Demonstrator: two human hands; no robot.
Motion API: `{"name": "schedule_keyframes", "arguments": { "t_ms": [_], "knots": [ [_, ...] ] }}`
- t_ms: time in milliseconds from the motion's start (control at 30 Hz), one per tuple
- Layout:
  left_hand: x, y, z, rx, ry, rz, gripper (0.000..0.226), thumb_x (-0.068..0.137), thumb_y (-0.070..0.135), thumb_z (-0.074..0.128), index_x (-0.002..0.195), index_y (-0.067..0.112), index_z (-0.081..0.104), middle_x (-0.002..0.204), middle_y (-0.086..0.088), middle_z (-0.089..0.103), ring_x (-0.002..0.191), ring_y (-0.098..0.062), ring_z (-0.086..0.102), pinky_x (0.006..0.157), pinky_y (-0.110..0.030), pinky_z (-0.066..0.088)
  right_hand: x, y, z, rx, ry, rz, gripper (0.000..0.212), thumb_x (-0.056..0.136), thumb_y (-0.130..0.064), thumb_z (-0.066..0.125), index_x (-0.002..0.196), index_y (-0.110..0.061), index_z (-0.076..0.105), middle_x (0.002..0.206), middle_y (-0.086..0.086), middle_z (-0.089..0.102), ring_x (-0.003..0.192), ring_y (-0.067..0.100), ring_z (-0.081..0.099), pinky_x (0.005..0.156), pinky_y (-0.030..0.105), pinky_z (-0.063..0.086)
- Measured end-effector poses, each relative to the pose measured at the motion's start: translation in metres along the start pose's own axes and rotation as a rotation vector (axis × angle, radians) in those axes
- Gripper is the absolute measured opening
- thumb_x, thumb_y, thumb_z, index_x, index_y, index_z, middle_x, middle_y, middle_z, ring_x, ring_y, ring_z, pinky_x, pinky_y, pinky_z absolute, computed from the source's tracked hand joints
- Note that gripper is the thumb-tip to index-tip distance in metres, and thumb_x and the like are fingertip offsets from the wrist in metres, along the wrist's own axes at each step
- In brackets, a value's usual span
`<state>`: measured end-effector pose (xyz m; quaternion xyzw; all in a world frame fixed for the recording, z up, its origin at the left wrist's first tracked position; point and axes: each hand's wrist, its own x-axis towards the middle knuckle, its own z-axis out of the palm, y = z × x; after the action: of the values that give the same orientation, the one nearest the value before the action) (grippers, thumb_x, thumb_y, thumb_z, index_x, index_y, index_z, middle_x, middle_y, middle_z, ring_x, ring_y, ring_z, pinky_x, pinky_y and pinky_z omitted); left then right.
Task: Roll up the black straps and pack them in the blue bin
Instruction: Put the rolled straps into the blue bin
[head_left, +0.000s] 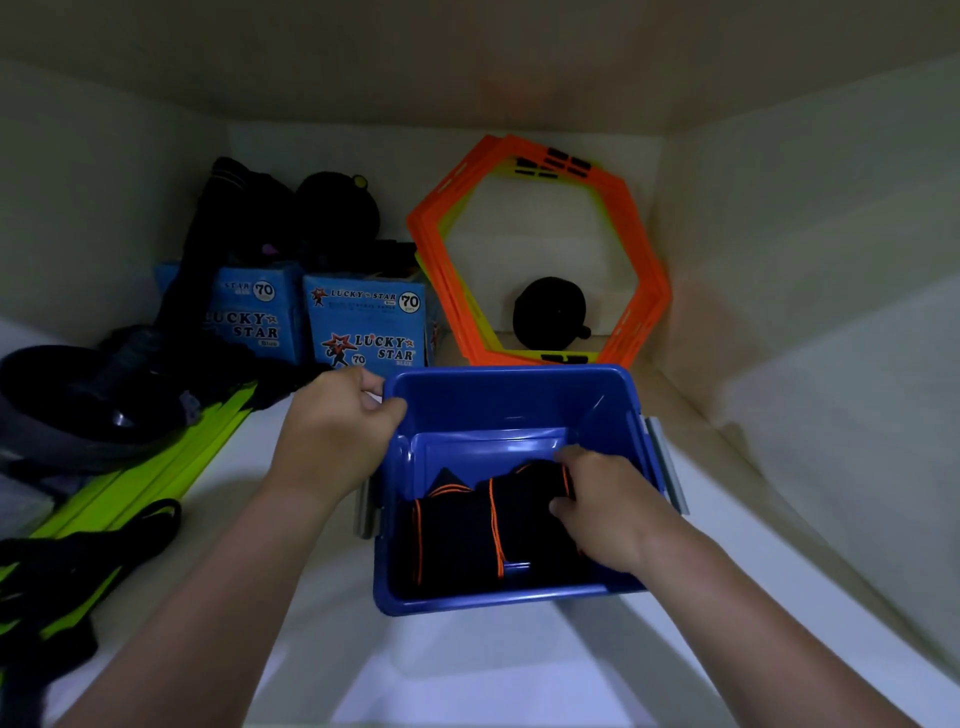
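The blue bin (511, 395) stands on a white shelf in the middle of the head view. Inside it lie rolled black straps with orange edging; one roll (452, 540) rests at the bin's near left. My right hand (602, 506) is down inside the bin, fingers closed on a second rolled strap (527, 493) beside the first. My left hand (337, 421) grips the bin's far left corner at the rim. More loose black straps (62, 561) lie on the shelf at the far left.
Two blue Lucky Star boxes (363, 322) stand behind the bin on the left with black gear on top. Orange hexagon frames (644, 270) lean on the back wall around a black round object (550, 312). Green slats (156, 467) and dark bowls (62, 400) lie left.
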<state>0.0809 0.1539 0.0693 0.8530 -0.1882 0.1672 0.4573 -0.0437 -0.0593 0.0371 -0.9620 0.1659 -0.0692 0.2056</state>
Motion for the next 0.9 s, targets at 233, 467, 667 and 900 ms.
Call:
{"name": "schedule_keyframes", "arguments": {
  "t_ms": [233,467,667,900],
  "knots": [
    [-0.001,-0.004,-0.001,-0.02,-0.02,0.03,0.003,0.088,0.02,0.066,0.085,0.019,0.067,0.063,-0.002,0.07,0.07,-0.014,0.067,0.064,-0.03,0.051,0.012,-0.014,0.009,-0.351,-0.224,0.068,0.016,0.094,-0.009,0.05,0.103,-0.008,0.063,0.109,0.013,0.068,0.091,0.028,0.065,0.073,0.031,0.047],
    [0.003,-0.01,0.001,-0.039,-0.018,0.027,0.005,0.088,0.023,0.067,0.088,0.018,0.069,0.069,0.0,0.072,0.072,-0.013,0.068,0.068,-0.035,0.055,0.009,-0.018,0.001,-0.326,-0.019,-0.046,0.019,0.09,-0.011,0.053,0.106,-0.012,0.062,0.106,0.014,0.07,0.096,0.033,0.067,0.071,0.032,0.048],
    [0.013,-0.021,0.01,-0.111,-0.063,-0.014,0.009,0.091,0.025,0.066,0.092,0.017,0.068,0.073,0.001,0.073,0.077,-0.016,0.07,0.075,-0.041,0.058,-0.001,0.021,-0.033,-0.103,0.651,-0.218,0.037,0.083,-0.031,0.066,0.119,-0.023,0.068,0.113,0.006,0.068,0.107,0.032,0.061,0.087,0.037,0.052],
    [0.04,-0.029,0.026,-0.237,-0.253,-0.159,0.013,0.095,0.023,0.064,0.099,0.012,0.071,0.09,-0.003,0.076,0.091,-0.019,0.072,0.08,-0.032,0.057,0.016,0.067,-0.025,0.729,0.288,0.217,0.045,0.087,-0.02,0.073,0.13,-0.012,0.061,0.092,0.005,0.077,0.079,0.028,0.075,0.074,0.048,0.061]
  ]
}}
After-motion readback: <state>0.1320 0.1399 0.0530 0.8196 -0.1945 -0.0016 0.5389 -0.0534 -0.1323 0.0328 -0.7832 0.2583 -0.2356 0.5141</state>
